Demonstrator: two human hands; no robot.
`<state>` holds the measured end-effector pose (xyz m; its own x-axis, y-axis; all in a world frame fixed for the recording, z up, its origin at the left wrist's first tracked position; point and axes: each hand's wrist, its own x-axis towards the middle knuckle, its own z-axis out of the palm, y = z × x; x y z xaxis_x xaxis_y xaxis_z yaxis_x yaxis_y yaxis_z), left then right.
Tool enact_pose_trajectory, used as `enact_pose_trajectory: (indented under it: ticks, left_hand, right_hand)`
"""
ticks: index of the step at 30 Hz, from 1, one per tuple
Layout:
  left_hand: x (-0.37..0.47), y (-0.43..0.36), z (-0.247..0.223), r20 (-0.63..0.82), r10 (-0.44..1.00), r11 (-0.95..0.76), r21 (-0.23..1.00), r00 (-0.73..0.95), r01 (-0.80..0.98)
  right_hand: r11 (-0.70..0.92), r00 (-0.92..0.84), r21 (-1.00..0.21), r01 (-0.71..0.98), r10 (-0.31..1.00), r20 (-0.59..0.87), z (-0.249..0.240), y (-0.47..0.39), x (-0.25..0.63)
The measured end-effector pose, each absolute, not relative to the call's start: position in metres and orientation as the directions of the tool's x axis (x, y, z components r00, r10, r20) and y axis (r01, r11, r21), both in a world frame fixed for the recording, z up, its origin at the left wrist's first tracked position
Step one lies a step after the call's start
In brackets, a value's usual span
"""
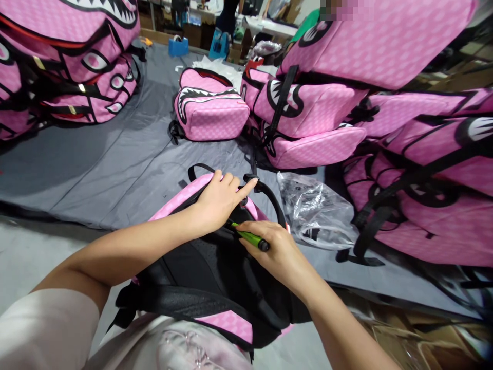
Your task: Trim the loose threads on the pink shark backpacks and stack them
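Observation:
A pink and black backpack [227, 262] leans against the front edge of the table, its black padded back and straps facing me. Over its top edge lies my left hand [219, 200], gripping the fabric with the index finger stretched out toward a black strap. The left thumb is hidden. My right hand [275, 244] holds a green pen-shaped tool [252, 237] with black ends, its tip pointing at the bag just below my left hand. What the tip touches is hidden.
A clear plastic bag [318, 210] lies right of the backpack on the grey-covered table [111, 180]. A small pink bag [215, 115] stands beyond. Pink backpacks are piled left [88, 61] and right [435, 185]. A blue tape dispenser [178, 46] sits at the far edge.

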<state>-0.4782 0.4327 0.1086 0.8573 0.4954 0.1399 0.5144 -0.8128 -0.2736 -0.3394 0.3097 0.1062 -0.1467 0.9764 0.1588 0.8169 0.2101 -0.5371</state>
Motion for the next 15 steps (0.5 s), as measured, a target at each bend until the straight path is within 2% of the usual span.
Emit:
enact_pose_trajectory:
  ticks: [5, 10, 15]
  left_hand:
    - [-0.478, 0.432, 0.109, 0.132, 0.5, -0.811, -0.275, 0.856, 0.516]
    - [-0.478, 0.432, 0.11, 0.119, 0.502, -0.815, -0.267, 0.856, 0.515]
    - [-0.479, 0.432, 0.111, 0.114, 0.5, -0.819, -0.258, 0.858, 0.512]
  right_hand:
    - [0.192, -0.094, -0.537, 0.821, 0.974, 0.204, 0.102, 0.308, -0.344]
    - [0.026, 0.029, -0.454, 0.891, 0.993, 0.115, 0.108, 0.307, -0.351]
    - [0.057, 0.028, -0.515, 0.855, 0.987, 0.156, 0.106, 0.306, -0.351]
